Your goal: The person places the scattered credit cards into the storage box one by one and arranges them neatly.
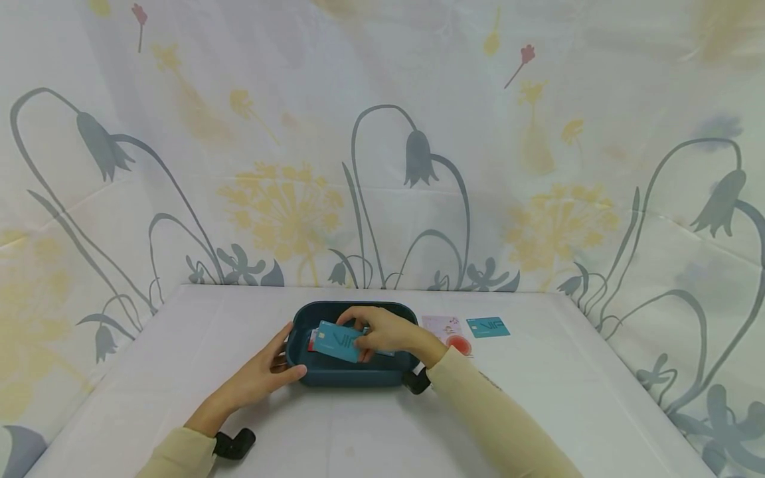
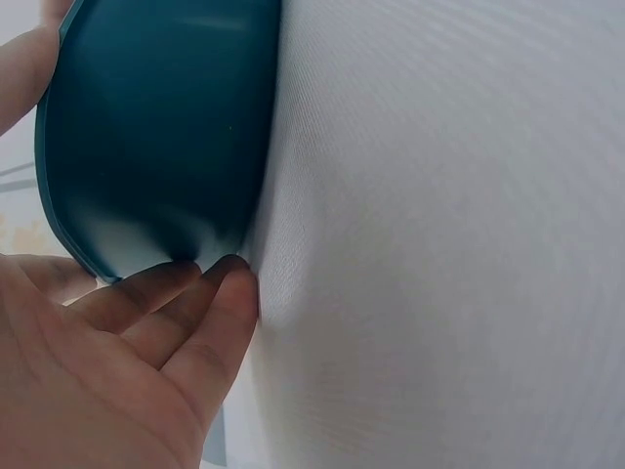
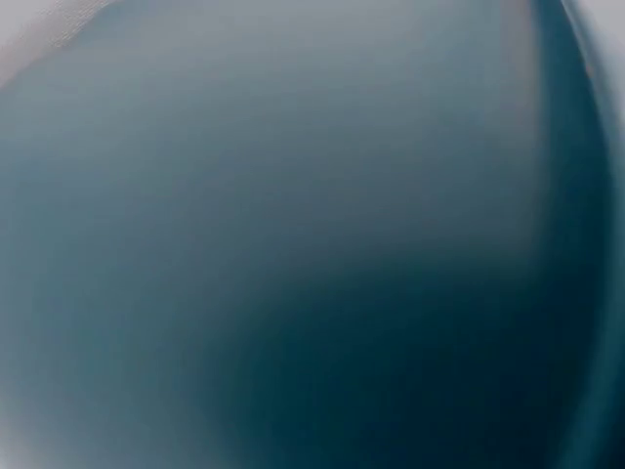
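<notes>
A dark teal plastic tray [image 1: 352,378] with raised walls stands on the white table. My left hand [image 1: 265,368] holds its left end, thumb at the front rim; in the left wrist view the fingers [image 2: 210,332] lie bent against the outside of the wall [image 2: 166,127]. Inside the tray's outline, my right hand [image 1: 379,332] pinches a blue VIP card [image 1: 335,340], tilted. A red and white edge [image 1: 312,340] shows from behind that card at its left. Part of another blue card [image 1: 387,353] peeks out under the right hand. The right wrist view is a teal blur.
Right of the tray lie a pale pink patterned card [image 1: 442,324], a card with a red round print [image 1: 459,344], partly behind the right wrist, and another blue VIP card [image 1: 487,327]. A flower-printed curtain [image 1: 382,199] hangs behind the table. Black camera mounts [image 1: 235,443] sit on both wrists.
</notes>
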`<state>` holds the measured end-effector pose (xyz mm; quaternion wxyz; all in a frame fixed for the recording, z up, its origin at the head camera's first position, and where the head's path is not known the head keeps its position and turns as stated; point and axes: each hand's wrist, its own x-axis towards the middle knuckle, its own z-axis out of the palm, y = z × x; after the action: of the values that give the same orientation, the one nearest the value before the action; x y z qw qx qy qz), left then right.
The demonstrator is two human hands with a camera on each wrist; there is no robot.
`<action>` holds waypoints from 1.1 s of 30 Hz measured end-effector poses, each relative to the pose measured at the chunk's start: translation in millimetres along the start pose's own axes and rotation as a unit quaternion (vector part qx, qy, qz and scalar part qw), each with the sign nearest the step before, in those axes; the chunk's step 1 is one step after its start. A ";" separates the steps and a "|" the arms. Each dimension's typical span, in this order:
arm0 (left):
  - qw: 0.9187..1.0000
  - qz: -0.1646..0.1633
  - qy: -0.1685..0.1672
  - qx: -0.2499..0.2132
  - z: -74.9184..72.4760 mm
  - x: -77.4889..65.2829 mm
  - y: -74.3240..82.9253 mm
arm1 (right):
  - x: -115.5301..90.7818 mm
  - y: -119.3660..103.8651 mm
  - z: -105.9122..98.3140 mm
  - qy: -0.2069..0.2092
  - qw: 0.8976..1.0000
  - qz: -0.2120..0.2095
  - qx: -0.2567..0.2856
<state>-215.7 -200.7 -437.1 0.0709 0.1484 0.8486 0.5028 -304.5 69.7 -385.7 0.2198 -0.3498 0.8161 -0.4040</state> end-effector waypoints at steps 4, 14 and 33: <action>1.000 0.001 0.001 0.007 -0.4 -0.2 -0.3 | 1.6 -4.7 -0.2 -0.010 1.000 0.011 0.003; 1.000 0.004 0.008 0.017 -0.6 0.0 0.2 | 6.4 -23.7 -9.9 -0.047 0.999 0.027 -0.005; 1.000 -0.002 0.007 0.017 0.6 0.4 0.2 | 33.6 -21.4 -16.8 -0.129 0.990 0.046 -0.016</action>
<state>-215.9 -199.9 -437.2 0.0630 0.1444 0.8577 0.4894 -329.0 43.9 -361.2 0.3364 -0.3644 0.8023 -0.3321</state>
